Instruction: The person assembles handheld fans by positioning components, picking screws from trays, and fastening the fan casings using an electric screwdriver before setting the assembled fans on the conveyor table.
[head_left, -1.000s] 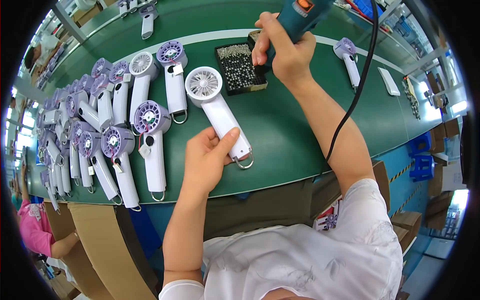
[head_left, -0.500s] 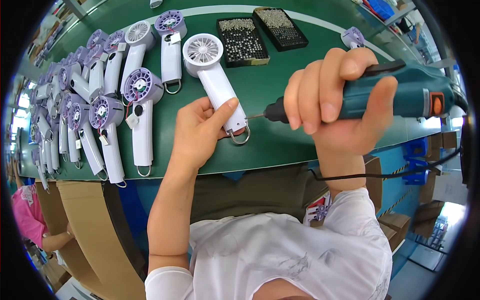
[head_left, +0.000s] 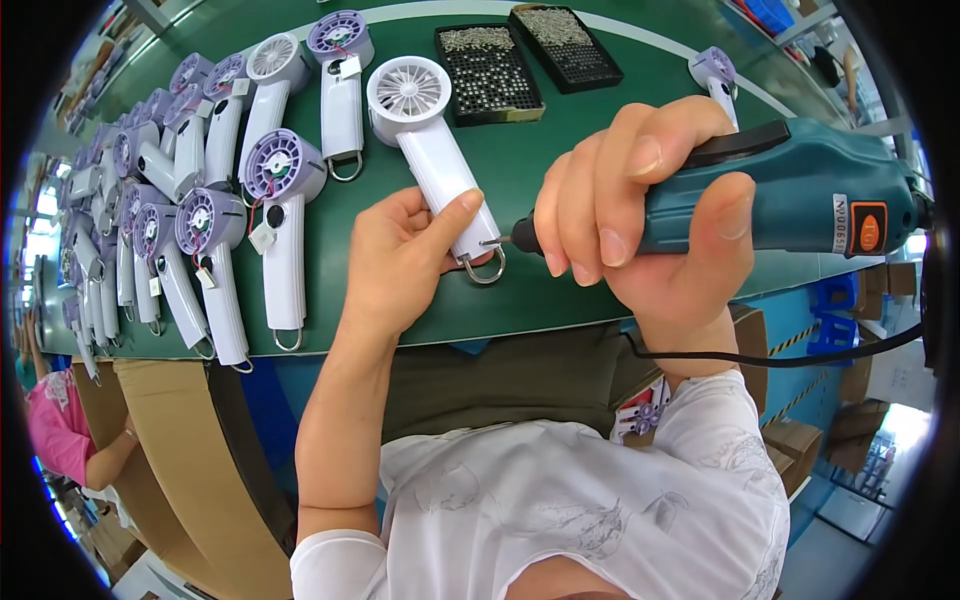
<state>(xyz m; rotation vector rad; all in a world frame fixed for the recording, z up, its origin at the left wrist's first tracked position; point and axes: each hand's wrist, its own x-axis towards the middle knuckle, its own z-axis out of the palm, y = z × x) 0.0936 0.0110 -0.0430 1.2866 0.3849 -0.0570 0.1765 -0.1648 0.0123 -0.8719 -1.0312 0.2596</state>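
My left hand (head_left: 405,255) grips the lower handle of a white handheld fan (head_left: 440,165), thumb on top. The fan tilts with its round grille away from me, and a metal loop hangs at its near end. In my right hand (head_left: 640,200) is a teal electric screwdriver (head_left: 780,200), its fingers wrapped round the body and a lever on top. The thin bit (head_left: 497,241) points left and meets the fan's handle near the loop. Whether a screw sits at the tip is too small to tell.
Many fans with purple heads, such as this one (head_left: 284,200), crowd the left of the green table (head_left: 560,290). Two black screw trays (head_left: 485,85) lie at the back. Another fan (head_left: 715,75) is at far right. A black cord (head_left: 790,350) trails below the screwdriver. Cardboard (head_left: 190,440) stands lower left.
My right hand has moved the screwdriver left, bringing its bit from beside the fan's edge onto the handle end. My left hand stays nearly still on the fan.
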